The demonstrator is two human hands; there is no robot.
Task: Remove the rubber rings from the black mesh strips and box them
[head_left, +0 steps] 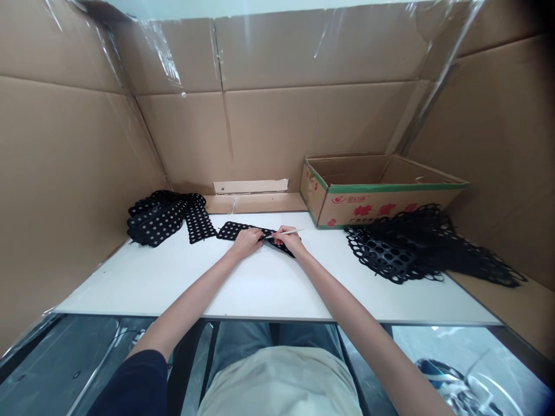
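Note:
A black strip of perforated material (230,229) lies on the white tabletop (269,289) in front of me. My left hand (248,241) is on the strip's middle, fingers bent and closed against it, holding it down. My right hand (289,240) pinches a thin, white, pen-like tool (295,231). Its tip points left to the strip beside my left fingers; whether it touches is too small to tell. Part of the strip is hidden beneath both hands, and its right end shows under the right wrist.
Black dotted pieces (156,219) are heaped at the back left. A black openwork net (403,248) lies on the right, before an open cardboard box (390,196) with a green rim. Tall cardboard walls (269,127) enclose the left, back and right.

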